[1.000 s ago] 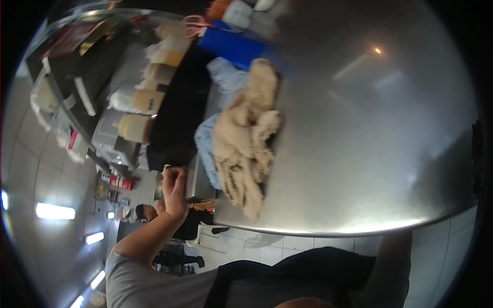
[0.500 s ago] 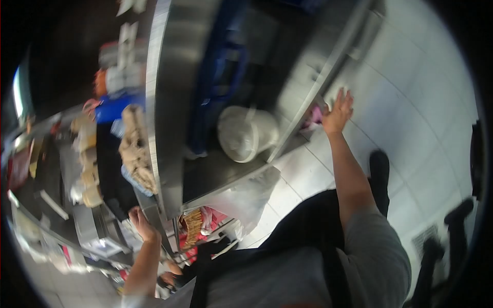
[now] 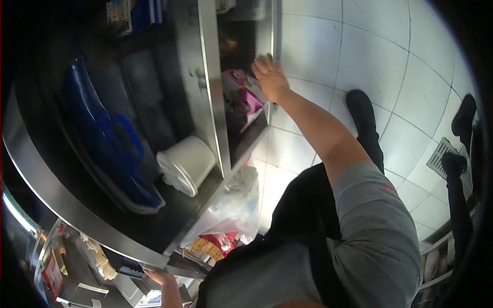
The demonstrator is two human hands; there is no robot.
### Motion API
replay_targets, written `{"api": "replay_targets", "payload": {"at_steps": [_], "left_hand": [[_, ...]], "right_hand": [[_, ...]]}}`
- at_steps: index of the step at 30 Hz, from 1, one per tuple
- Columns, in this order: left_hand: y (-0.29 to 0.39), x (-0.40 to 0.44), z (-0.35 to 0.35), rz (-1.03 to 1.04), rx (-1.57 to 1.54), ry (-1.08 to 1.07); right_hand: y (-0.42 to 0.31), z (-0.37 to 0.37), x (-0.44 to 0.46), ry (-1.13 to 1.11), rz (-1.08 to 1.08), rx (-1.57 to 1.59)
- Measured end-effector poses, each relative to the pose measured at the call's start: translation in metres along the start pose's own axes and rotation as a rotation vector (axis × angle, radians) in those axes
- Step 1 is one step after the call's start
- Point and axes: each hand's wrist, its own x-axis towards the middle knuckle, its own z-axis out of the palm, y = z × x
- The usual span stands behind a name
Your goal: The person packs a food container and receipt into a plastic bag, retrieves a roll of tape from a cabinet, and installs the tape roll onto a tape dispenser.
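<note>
My right hand [image 3: 270,79] is open, its fingers spread at the outer edge of the low shelf, beside a pink box [image 3: 247,102]. Whether it touches the shelf edge is unclear. My left hand [image 3: 160,277] lies low in view at the steel counter's edge [image 3: 123,251], its fingers partly hidden there; what it holds, if anything, cannot be made out. A white bucket [image 3: 190,161] and a blue tray-like item [image 3: 102,133] are on the shelf under the counter.
A clear plastic bag [image 3: 231,205] hangs by the shelf's end, near a straw broom [image 3: 204,249]. Bottles [image 3: 100,259] stand at lower left. Another person's dark shoe [image 3: 463,115] is at right, by a floor drain [image 3: 444,159].
The view has swung from the countertop with its cloths down to the lower shelves and floor. My right hand has come into view and moved to the pink box's side.
</note>
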Motion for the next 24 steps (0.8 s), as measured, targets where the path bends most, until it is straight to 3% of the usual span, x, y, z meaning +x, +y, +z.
{"api": "replay_targets", "payload": {"at_steps": [2, 5, 8, 10, 15, 16, 19, 20, 23, 24], "left_hand": [[-0.006, 0.005, -0.004, -0.008, -0.045, -0.001], [-0.014, 0.004, -0.015, 0.037, -0.043, -0.071], [-0.018, 0.002, -0.017, 0.026, -0.057, -0.078], [-0.025, 0.004, -0.019, 0.029, -0.033, -0.036], [-0.035, 0.018, -0.031, 0.009, -0.069, 0.024], [-0.037, 0.021, -0.033, 0.003, -0.079, 0.03], [-0.042, 0.027, -0.042, -0.066, -0.109, -0.044], [0.027, -0.031, 0.041, -0.197, -0.193, 0.29], [-0.017, 0.001, 0.0, -0.135, -0.203, 0.127], [-0.023, 0.005, -0.006, -0.091, -0.171, 0.111]], "right_hand": [[-0.025, -0.019, 0.043, 0.036, -0.197, -0.01], [-0.058, -0.05, 0.099, -0.121, -0.336, -0.142], [-0.059, -0.004, 0.151, -0.161, -0.225, -0.104], [-0.047, -0.017, 0.134, -0.06, -0.313, -0.292], [-0.009, -0.02, 0.1, -0.108, -0.391, -0.53], [-0.002, -0.021, 0.089, -0.063, -0.383, -0.544], [-0.015, -0.076, 0.079, -0.223, -0.349, -0.526], [-0.021, -0.08, 0.084, -0.298, -0.303, -0.623], [-0.019, -0.07, 0.1, -0.405, -0.141, -0.413], [0.004, -0.005, 0.112, -0.349, -0.049, -0.502]]}}
